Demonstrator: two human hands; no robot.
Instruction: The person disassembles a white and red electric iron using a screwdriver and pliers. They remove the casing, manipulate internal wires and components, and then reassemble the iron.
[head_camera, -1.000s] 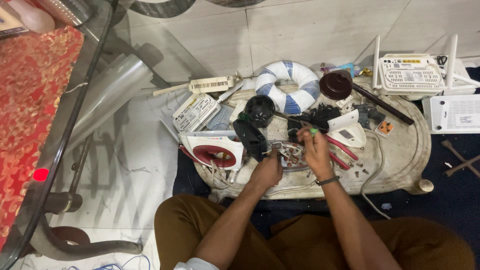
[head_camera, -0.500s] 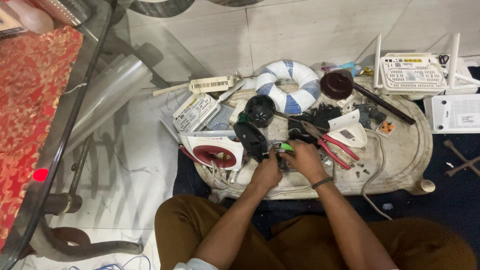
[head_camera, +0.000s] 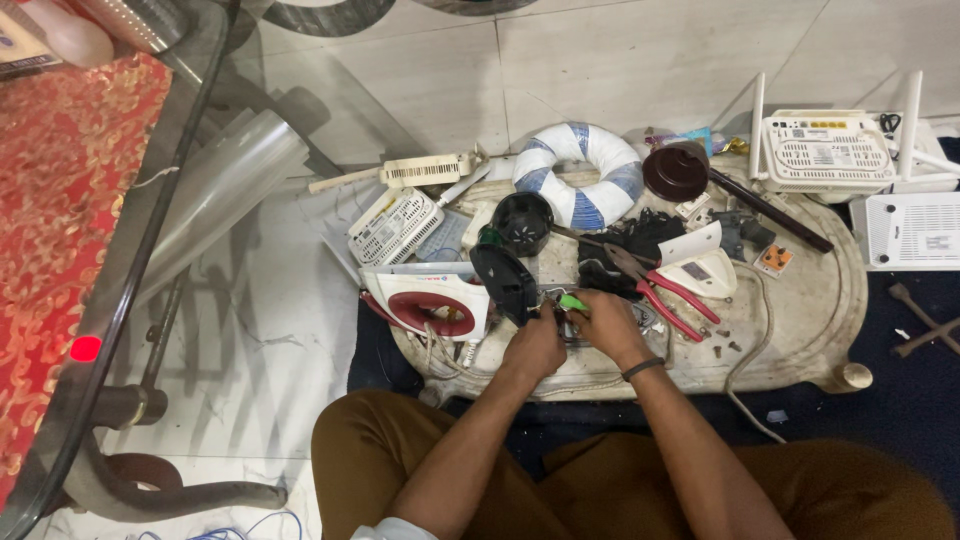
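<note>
Both of my hands meet over a small metal part with wires (head_camera: 570, 328) near the front of a low cream table (head_camera: 810, 310). My right hand (head_camera: 608, 325) grips a green-handled tool (head_camera: 572, 301), its tip at the part. My left hand (head_camera: 533, 345) pinches the part from the left and holds it steady. A black oval piece (head_camera: 505, 280) stands just left of my hands. Red-handled pliers (head_camera: 665, 295) lie just right of my right hand.
On the table lie a white and red iron shell (head_camera: 425, 300), a white and blue wound ring (head_camera: 580, 175), a black cap (head_camera: 525, 220), a dark brown round piece (head_camera: 677, 172) and small screws. White routers (head_camera: 825, 150) sit on the floor at right. A glass table with a red cloth (head_camera: 60, 200) stands at left.
My right hand has moved left and down with the green-handled tool, from above the pliers to the metal part beside my left hand. My left hand has stayed in place.
</note>
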